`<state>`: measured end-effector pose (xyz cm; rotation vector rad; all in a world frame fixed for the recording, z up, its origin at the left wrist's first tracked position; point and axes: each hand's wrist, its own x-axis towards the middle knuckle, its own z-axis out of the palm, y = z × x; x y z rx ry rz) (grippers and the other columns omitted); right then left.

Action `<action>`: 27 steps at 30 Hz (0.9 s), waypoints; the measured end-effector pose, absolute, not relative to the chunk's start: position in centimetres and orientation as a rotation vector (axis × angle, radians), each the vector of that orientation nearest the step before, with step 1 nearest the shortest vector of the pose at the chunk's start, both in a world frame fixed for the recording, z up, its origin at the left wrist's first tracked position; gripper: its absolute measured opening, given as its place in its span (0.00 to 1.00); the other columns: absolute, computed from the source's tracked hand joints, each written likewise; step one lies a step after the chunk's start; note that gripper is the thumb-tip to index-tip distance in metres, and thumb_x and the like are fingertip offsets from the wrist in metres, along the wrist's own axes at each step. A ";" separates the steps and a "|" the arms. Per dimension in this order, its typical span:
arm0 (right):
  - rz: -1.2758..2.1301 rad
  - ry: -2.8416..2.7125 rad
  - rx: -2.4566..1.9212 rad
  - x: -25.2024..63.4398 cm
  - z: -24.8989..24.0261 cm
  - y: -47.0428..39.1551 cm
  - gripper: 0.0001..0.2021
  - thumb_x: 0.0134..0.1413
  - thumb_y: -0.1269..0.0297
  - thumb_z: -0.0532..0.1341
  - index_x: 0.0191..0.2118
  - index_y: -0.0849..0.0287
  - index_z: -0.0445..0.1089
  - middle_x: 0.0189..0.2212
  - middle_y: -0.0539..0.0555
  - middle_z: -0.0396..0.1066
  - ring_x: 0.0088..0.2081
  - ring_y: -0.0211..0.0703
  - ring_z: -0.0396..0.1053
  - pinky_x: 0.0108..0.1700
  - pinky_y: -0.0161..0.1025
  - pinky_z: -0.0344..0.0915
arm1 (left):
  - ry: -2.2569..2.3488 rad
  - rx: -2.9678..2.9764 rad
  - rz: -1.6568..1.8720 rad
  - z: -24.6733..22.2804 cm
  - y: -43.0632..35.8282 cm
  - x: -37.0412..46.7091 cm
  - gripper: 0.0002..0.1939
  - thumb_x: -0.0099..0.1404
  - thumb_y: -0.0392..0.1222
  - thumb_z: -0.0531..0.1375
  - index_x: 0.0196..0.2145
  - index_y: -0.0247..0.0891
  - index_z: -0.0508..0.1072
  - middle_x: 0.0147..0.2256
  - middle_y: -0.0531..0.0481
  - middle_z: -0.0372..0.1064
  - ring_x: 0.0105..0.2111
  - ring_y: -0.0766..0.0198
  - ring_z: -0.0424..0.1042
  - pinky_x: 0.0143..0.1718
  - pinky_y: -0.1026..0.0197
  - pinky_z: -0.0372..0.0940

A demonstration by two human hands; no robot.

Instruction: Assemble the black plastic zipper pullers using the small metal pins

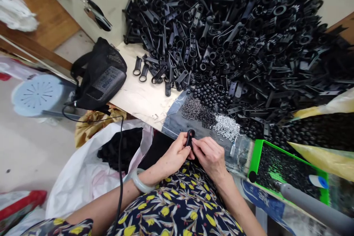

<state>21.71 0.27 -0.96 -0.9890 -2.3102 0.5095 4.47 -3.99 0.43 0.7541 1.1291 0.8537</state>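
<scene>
My left hand (178,153) is closed around a small black plastic part with a ring end (190,134), held upright in front of my body at the table's edge. My right hand (209,154) meets it from the other side, thumb and forefinger pinched against the part; whatever sits between those fingertips is too small to make out. Just beyond the hands lie a heap of silver pins (226,127), a pile of tiny dark grey pieces (191,107) and a pile of small black pieces (207,117). Round black beads (211,94) spread behind them.
A large mound of black plastic parts (193,33) covers the back of the table. At right stand a green tray (257,155) of black bits and a grey cylindrical bar (309,201). A black mesh bag (103,73), hanging cable (121,155) and white sack (72,177) are at left.
</scene>
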 end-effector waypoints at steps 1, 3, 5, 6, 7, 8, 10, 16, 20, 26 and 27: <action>0.510 -2.311 -0.996 21.7 -1.0 0.3 0.05 0.68 0.73 0.61 0.43 0.61 0.75 0.31 0.53 0.75 0.33 0.41 0.70 0.37 0.38 0.68 | 1.130 0.763 0.854 0.3 -4.0 4.5 0.13 0.70 0.36 0.53 0.52 0.39 0.62 0.38 0.51 0.68 0.34 0.65 0.70 0.43 0.58 0.66; 0.496 -2.320 -1.008 21.6 -0.9 0.4 0.05 0.69 0.72 0.61 0.43 0.61 0.74 0.31 0.53 0.75 0.33 0.41 0.70 0.37 0.38 0.67 | 1.140 0.778 0.855 0.1 -3.9 4.4 0.13 0.70 0.36 0.52 0.52 0.38 0.62 0.37 0.52 0.68 0.34 0.65 0.70 0.42 0.58 0.66; 0.472 -2.343 -1.007 21.5 -0.7 0.5 0.05 0.69 0.72 0.60 0.42 0.61 0.74 0.31 0.53 0.74 0.33 0.40 0.69 0.38 0.38 0.66 | 1.155 0.795 0.847 0.1 -3.8 4.3 0.14 0.70 0.36 0.52 0.52 0.38 0.62 0.35 0.52 0.68 0.33 0.64 0.70 0.42 0.58 0.66; 0.459 -2.360 -1.005 21.5 -0.6 0.6 0.05 0.69 0.72 0.60 0.41 0.61 0.73 0.30 0.53 0.74 0.32 0.40 0.69 0.38 0.38 0.66 | 1.158 0.803 0.840 0.1 -3.7 4.3 0.14 0.70 0.36 0.52 0.53 0.37 0.61 0.34 0.52 0.68 0.33 0.64 0.70 0.41 0.58 0.66; 0.442 -2.378 -1.001 21.5 -0.6 0.8 0.06 0.69 0.72 0.60 0.40 0.61 0.73 0.30 0.52 0.73 0.32 0.40 0.68 0.37 0.38 0.65 | 1.158 0.810 0.833 0.2 -3.7 4.3 0.13 0.70 0.36 0.51 0.52 0.37 0.61 0.33 0.52 0.68 0.33 0.64 0.70 0.41 0.58 0.66; 0.421 -2.397 -0.998 21.4 -0.6 0.9 0.06 0.70 0.72 0.60 0.38 0.61 0.73 0.29 0.52 0.71 0.31 0.40 0.67 0.36 0.38 0.65 | 1.155 0.817 0.824 0.2 -3.6 4.2 0.14 0.70 0.36 0.51 0.53 0.37 0.61 0.32 0.52 0.68 0.33 0.63 0.70 0.40 0.58 0.66; 0.371 -2.444 -0.977 21.5 -0.5 1.1 0.08 0.70 0.71 0.59 0.37 0.61 0.72 0.27 0.51 0.69 0.30 0.40 0.66 0.35 0.37 0.64 | 1.148 0.830 0.805 0.2 -3.6 4.1 0.14 0.70 0.36 0.50 0.53 0.38 0.61 0.32 0.52 0.68 0.32 0.63 0.70 0.37 0.58 0.65; 0.239 -2.576 -0.913 21.5 -0.4 1.5 0.10 0.72 0.71 0.56 0.36 0.60 0.71 0.26 0.50 0.67 0.30 0.40 0.65 0.35 0.37 0.61 | 1.148 0.866 0.799 -0.3 -3.8 4.0 0.13 0.71 0.35 0.49 0.52 0.39 0.61 0.31 0.53 0.68 0.32 0.63 0.69 0.36 0.60 0.64; 0.116 -2.670 -0.910 21.4 0.2 1.5 0.12 0.71 0.73 0.56 0.33 0.59 0.69 0.26 0.51 0.64 0.30 0.41 0.62 0.32 0.39 0.57 | 1.202 0.934 0.781 -0.3 -3.7 3.8 0.12 0.69 0.33 0.51 0.49 0.40 0.62 0.31 0.54 0.68 0.32 0.63 0.68 0.38 0.60 0.63; 0.039 -2.793 -0.943 20.6 1.3 1.4 0.10 0.63 0.75 0.59 0.30 0.58 0.66 0.27 0.53 0.66 0.31 0.43 0.64 0.29 0.39 0.56 | 1.228 1.035 0.762 0.4 -3.5 3.8 0.13 0.67 0.30 0.50 0.48 0.41 0.61 0.31 0.55 0.66 0.32 0.62 0.68 0.40 0.58 0.62; 0.035 -2.810 -0.975 20.4 1.4 1.4 0.09 0.62 0.75 0.60 0.30 0.58 0.66 0.28 0.53 0.66 0.31 0.44 0.65 0.29 0.39 0.56 | 1.234 1.052 0.771 0.4 -3.5 3.9 0.13 0.67 0.30 0.50 0.48 0.41 0.61 0.31 0.55 0.67 0.32 0.62 0.68 0.41 0.58 0.61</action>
